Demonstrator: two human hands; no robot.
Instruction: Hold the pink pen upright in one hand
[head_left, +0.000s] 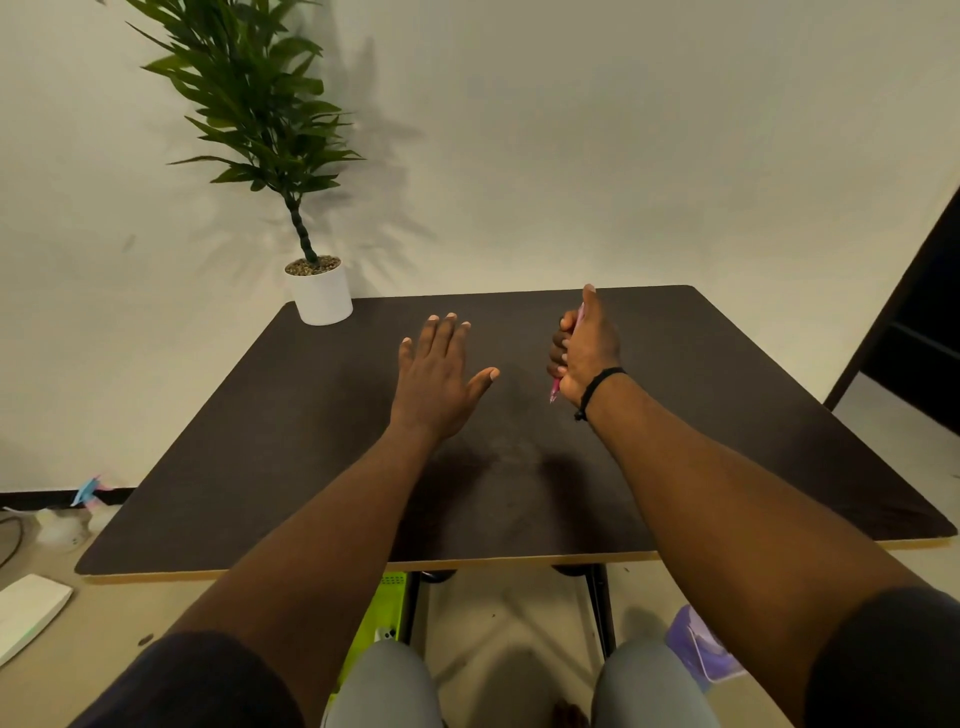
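Dark brown desk (260, 441) with a pale wood-coloured edge, set before an off-white wall (571, 130); at its far left corner a plain white pot (322, 296) topped with speckled grey-brown gravel carries a green-leaved plant (254, 93) on a dark stem. Pink pen (555, 389) in the right hand (587, 348), whose wrist bears a black cord bracelet (597, 387). Below the desk: beige floor (493, 623), lime-green box (382, 618), lilac bag (698, 644), grey trousers (384, 686).

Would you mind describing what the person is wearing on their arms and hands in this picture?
Both forearms are bare. Short dark sleeves cover the upper arms, the left sleeve and the right sleeve. A thin black cord bracelet with a small knot circles the wrist of the right hand. The left hand has no rings, watch or glove visible.
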